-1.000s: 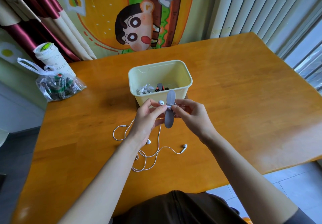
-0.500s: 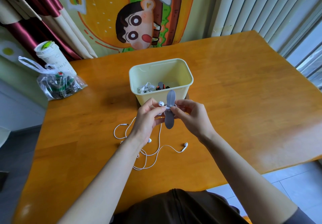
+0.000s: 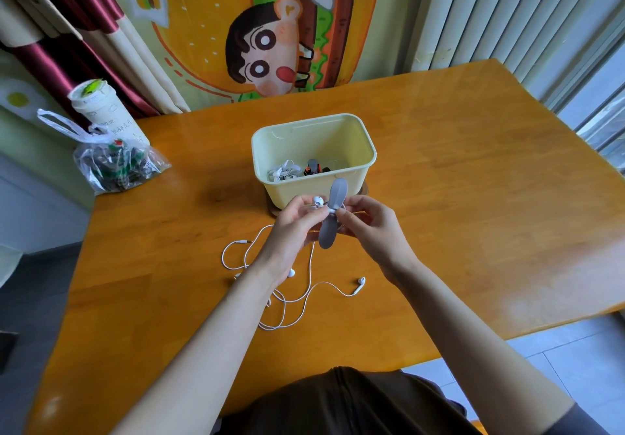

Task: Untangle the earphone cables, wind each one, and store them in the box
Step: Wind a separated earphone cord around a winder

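Observation:
Just in front of the pale yellow box point(image 3: 358, 177), my left hand point(image 3: 294, 228) and my right hand point(image 3: 368, 228) hold a grey cable strap point(image 3: 329, 231) with a white earbud point(image 3: 318, 201) and cable pinched at its middle. My left fingers pinch the earbud cable and strap from the left. From the right, my right fingers pinch the strap. The loose white earphone cable point(image 3: 304, 299) trails down onto the table, one earbud point(image 3: 359, 285) lying to the right. Inside the box lie wound white earphones point(image 3: 284, 171) and a dark bundle point(image 3: 314, 167).
The orange wooden table point(image 3: 473, 215) carries a clear plastic bag point(image 3: 115, 164) and a white paper cup point(image 3: 101, 113) at its far left corner. Curtains and a cartoon wall hanging stand behind. The table's near edge runs just in front of my lap.
Both hands stay at the strap in front of the box with only small finger shifts. The loose cable on the table lies much as before.

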